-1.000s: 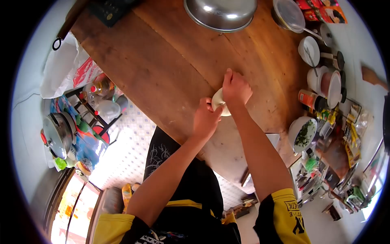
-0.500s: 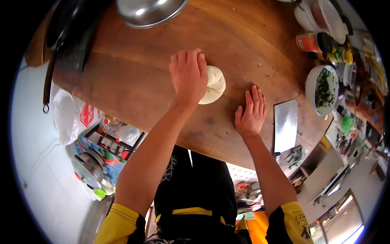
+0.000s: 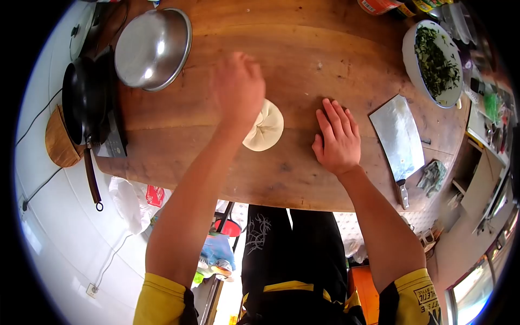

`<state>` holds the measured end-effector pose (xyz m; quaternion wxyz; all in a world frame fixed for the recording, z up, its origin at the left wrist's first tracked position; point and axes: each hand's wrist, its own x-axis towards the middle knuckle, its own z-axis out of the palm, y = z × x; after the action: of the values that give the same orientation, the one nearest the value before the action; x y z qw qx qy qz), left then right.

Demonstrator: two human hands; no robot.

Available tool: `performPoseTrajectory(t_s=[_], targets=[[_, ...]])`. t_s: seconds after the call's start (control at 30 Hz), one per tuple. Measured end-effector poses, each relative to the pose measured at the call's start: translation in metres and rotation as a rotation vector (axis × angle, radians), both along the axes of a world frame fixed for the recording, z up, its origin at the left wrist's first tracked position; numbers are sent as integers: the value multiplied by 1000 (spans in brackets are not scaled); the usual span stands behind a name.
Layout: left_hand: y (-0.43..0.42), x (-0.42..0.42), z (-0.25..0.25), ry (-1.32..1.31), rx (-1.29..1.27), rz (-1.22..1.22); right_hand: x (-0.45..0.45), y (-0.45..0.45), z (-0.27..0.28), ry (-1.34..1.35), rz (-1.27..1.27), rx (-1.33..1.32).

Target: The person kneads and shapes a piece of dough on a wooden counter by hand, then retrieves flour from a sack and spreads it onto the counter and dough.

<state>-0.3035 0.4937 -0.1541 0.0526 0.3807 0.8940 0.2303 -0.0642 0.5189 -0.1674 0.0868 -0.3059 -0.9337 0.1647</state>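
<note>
A round of pale dough (image 3: 266,128) with creases gathered at its middle lies on the wooden table (image 3: 292,179). My left hand (image 3: 236,92) is over its upper left edge, blurred by motion; its fingers are smeared, and whether it touches the dough is unclear. To the right of the dough, my right hand (image 3: 339,135) lies flat on the wood with its fingers stretched out and nothing in it. A wide cleaver (image 3: 399,141) rests on the table just beyond that hand.
An overturned metal bowl (image 3: 146,51) is at the upper left, beside a black pan (image 3: 84,103). A white bowl of chopped greens (image 3: 433,65) stands at the upper right. A crumpled cloth (image 3: 432,177) lies near the right edge.
Both hands were at the dough a second ago; my right hand has since moved off it onto the table and my left hand came over it. The view has turned and shifted.
</note>
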Motion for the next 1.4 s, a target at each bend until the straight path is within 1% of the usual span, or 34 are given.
performPoseTrajectory(t_s=[0.03, 0.07, 0.13, 0.17, 0.2, 0.27, 0.3, 0.33, 0.4, 0.43, 0.47, 0.53, 0.57, 0.67, 0.73, 0.8, 0.87, 0.93, 0.97, 1.0, 1.07, 1.1, 1.17, 1.27, 1.3, 1.37, 1.4], targets=[[15, 3, 5, 185, -65, -120, -1, 1, -1, 0, -1, 3], [19, 7, 3, 186, -59, -134, -2, 3, -1, 0, -15, 8], [17, 18, -1, 266, -52, -578, -1, 2, 0, 6, 3, -14], [16, 18, 0, 256, -56, -612, -1, 2, 0, 15, -1, -26], [17, 16, -5, 240, -60, -621, 1, 2, 0, 1, -9, -35], [17, 5, -10, 83, 58, -593, 0, 3, 0, 22, -13, -30], [16, 1, -10, 10, 76, -587, 0, 2, 1, 30, -13, -37], [14, -3, -7, 19, 69, -594, 2, 2, 3, 37, -16, -41], [16, -13, -2, -395, 46, -519, -3, 7, 0, 64, -25, -35], [11, -11, 0, -590, 53, -382, -2, 6, 1, 58, -29, -36], [9, -8, 5, -592, 47, -388, 0, 5, 2, 51, -33, -38], [4, -1, 11, -85, 46, -621, 1, 4, 1, 49, -39, -39], [-1, 3, 13, -90, 46, -625, 0, 5, 0, 53, -39, -36], [-12, 11, 14, 127, -89, -973, -1, 4, 2, 29, -43, -41], [-14, 7, 10, 61, -144, -956, 1, 4, 3, 8, -43, -56], [-6, -2, 8, -150, -73, -950, -1, 4, 3, 16, -56, -35], [-10, -29, 16, -152, -95, -948, -1, 2, -1, 2, -57, -58], [-21, -45, 19, 174, -117, -737, -1, 2, 1, 14, -62, -54], [-30, -41, 19, 253, -176, -824, 0, 2, 2, 31, -55, -42], [-40, -26, 23, 251, -182, -827, 1, -1, 2, 31, -57, -49], [-50, 14, 28, 146, -225, -1083, 0, 1, -2, 24, -67, -27], [-51, 19, 24, 155, -222, -1085, -2, 3, -2, 30, -70, -21], [-51, 27, 18, 83, -269, -1068, -2, 1, 1, 7, -70, -56], [-47, 24, 29, 21, -250, -1099, -3, 2, 7, 12, -79, -58], [-46, 16, 28, 47, -242, -1092, -3, 2, 5, 30, -82, -31], [-47, -5, 25, -809, -72, -860, -3, 4, 5, 30, -79, -31], [-38, -13, 34, -807, -77, -869, -3, 1, 4, 8, -79, -49]])
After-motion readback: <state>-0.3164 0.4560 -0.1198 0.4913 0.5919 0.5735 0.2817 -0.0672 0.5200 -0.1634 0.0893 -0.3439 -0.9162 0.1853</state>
